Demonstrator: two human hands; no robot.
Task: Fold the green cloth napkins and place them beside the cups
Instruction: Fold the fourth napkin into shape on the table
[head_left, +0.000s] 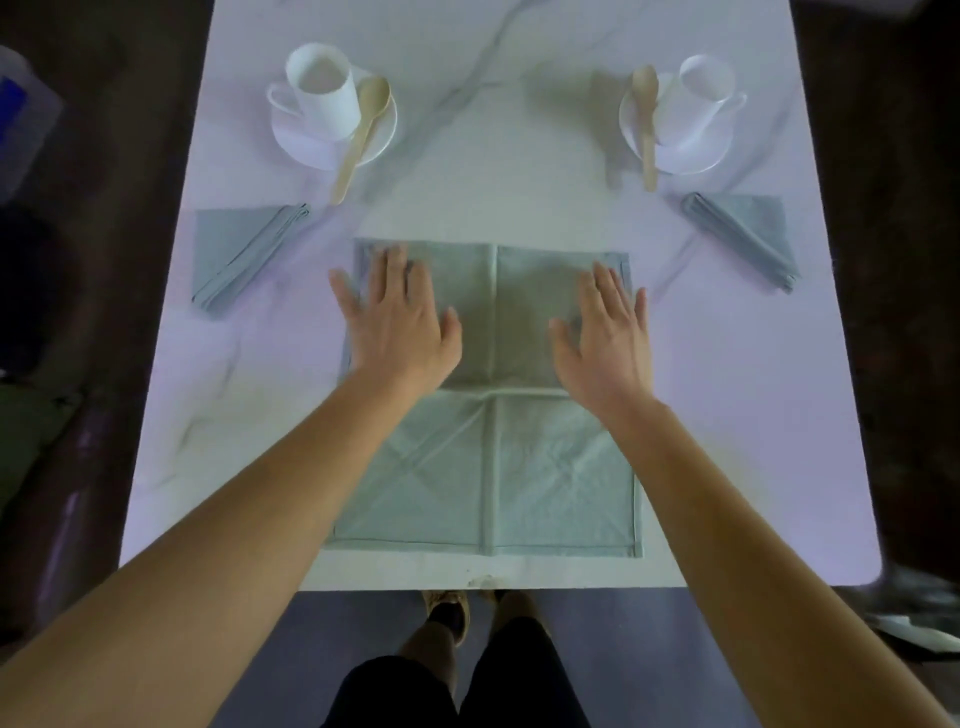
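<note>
Both the left hand (397, 317) and right hand (605, 332) lie flat, fingers straight, gripping nothing, smoothing the centre-frame napkin (488, 467) for folding.

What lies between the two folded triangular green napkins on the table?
In the head view, the far half of the unfolded square green cloth napkin lies there, with the left hand and right hand spread over it.
</note>
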